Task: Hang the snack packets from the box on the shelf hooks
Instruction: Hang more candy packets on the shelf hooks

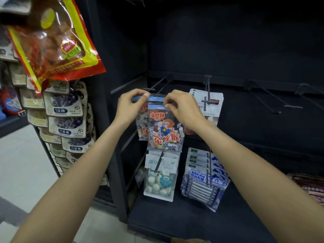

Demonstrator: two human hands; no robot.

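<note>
The packet (164, 128) is clear with a blue-and-white striped top, red lettering and a cartoon monkey. At ten o'clock a bag (52, 41) is red with yellow borders. At five o'clock, packs (205, 179) are blue-and-white patterned. The shelf (228, 50) is black.

A tall black metal shelf unit (228, 50) fills the wall, thin black wire hooks (263, 95) jutting from its back panel. Clear monkey-print candy packets (163, 130) hang on one hook, white pouches (213, 106) beside them, clear packets of white sweets (159, 183) and blue-and-white packets (201, 183) below.
</note>
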